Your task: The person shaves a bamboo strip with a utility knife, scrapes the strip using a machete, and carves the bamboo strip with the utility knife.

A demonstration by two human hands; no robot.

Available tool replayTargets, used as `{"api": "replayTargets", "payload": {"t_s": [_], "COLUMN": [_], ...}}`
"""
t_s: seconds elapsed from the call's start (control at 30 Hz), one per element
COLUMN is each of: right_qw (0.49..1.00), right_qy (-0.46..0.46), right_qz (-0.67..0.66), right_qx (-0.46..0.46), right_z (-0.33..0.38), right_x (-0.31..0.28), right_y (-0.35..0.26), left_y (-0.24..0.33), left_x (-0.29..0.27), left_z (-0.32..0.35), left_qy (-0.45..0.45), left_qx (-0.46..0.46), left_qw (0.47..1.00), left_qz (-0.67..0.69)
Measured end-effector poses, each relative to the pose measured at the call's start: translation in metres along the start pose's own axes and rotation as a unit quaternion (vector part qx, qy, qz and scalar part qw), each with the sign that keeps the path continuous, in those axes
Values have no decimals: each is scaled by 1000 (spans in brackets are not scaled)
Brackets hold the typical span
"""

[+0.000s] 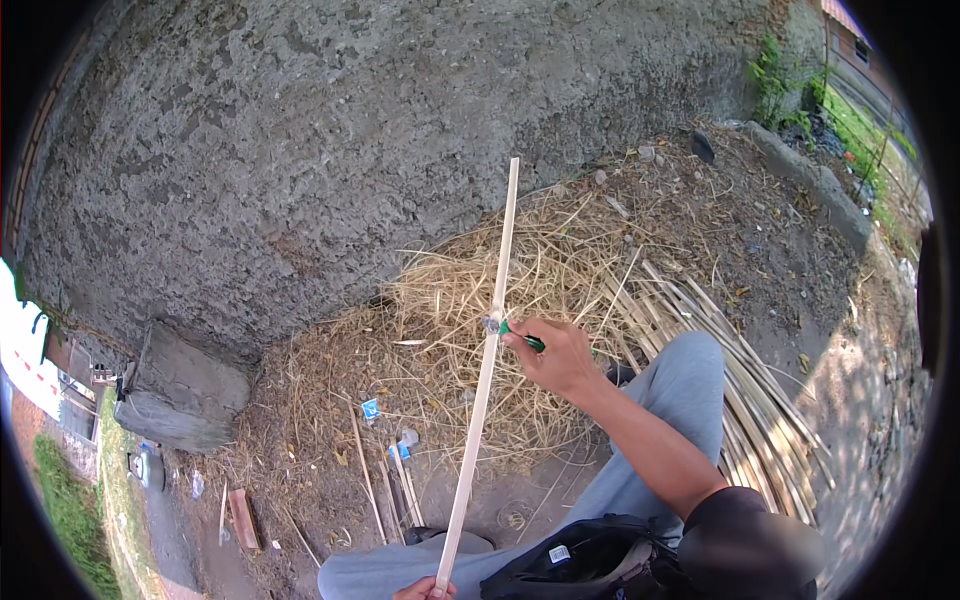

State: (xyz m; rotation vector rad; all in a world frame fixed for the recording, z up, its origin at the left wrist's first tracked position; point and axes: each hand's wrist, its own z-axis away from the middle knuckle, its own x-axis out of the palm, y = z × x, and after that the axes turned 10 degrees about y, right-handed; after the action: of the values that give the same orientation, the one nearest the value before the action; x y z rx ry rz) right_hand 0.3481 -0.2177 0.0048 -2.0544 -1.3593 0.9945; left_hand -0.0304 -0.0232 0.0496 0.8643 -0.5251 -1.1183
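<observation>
A long, pale bamboo strip (pixel 477 430) slants up and away from my lap toward the wall. My left hand (pixel 426 591), partly cut off by the lower edge, is closed round its near end. Farther up, my right hand (pixel 560 355) grips a small tool with a green and black handle (pixel 527 340). A greyish metal part (pixel 492 325) of this tool meets the strip; its exact shape is hard to make out. Beneath the strip lies a heap of thin bamboo shavings (pixel 530 280).
Cut bamboo strips (pixel 740 400) lie to the right of my bent leg (pixel 690 370). A rough grey wall (pixel 350 150) rises ahead, with a concrete block (pixel 190 390) at its left. More sticks (pixel 365 470), blue-and-white litter (pixel 371 409) and a reddish-brown piece (pixel 243 518) lie on the left.
</observation>
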Motion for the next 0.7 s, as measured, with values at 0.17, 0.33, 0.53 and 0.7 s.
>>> {"api": "replayTargets", "payload": {"t_s": [0.17,0.33,0.53,0.7], "right_qw": [975,902,860,898], "right_qy": [73,40,-55,-54], "right_qz": [19,-280,-335,-289], "right_qx": [209,327,380,329], "right_z": [-39,-31,9,14], "right_x": [-12,-6,-4,0], "right_y": [61,41,-7,-16], "left_y": [-73,-33,-44,-43], "left_x": [-26,-15,-25,-8], "left_z": [22,64,28,25], "left_qy": [8,178,135,161], "left_qx": [-64,21,28,9], "left_qw": [992,978,990,987], "left_qz": [111,-107,-19,0]}}
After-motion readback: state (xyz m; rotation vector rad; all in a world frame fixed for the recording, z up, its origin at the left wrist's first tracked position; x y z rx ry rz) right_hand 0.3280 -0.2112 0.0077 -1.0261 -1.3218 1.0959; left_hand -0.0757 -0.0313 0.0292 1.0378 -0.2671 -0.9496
